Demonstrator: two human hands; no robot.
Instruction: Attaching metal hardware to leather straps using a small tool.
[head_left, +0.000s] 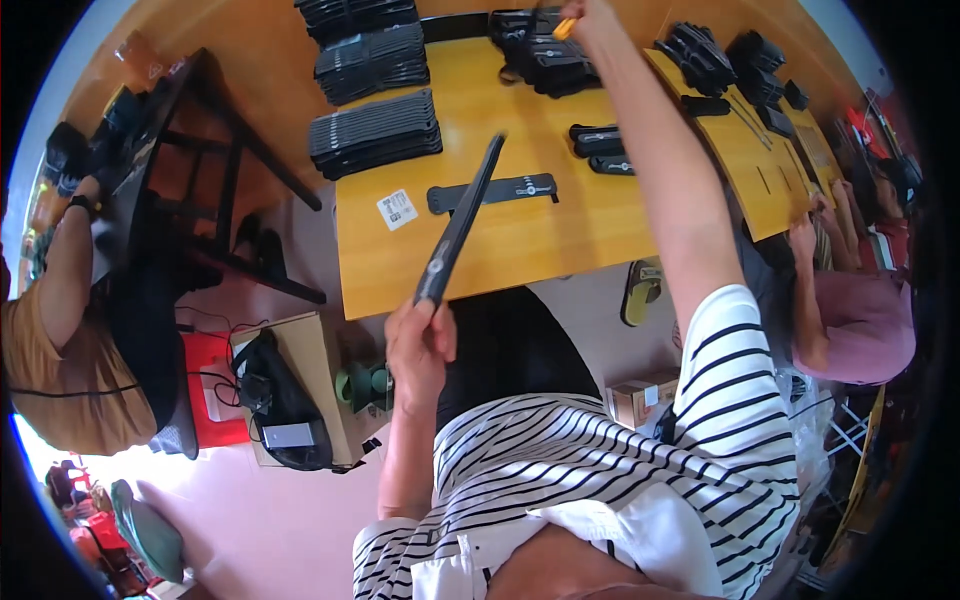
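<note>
My left hand [420, 345] grips the near end of a long flat black card strip [460, 225], which slants up over the front of the yellow table [500, 260]. My right hand [585, 15] reaches far across the table and holds a small orange object [565, 28] above a heap of black items [545, 55]. Another black strip [495, 192] lies flat on the table beside a small white label [397, 209].
Stacks of black strips [375, 125] fill the table's far left. More black pieces [700, 55] lie at the far right. A person in pink [860, 325] sits at the right, another in tan [60, 340] at the left. A box with a black bag [285, 400] stands on the floor.
</note>
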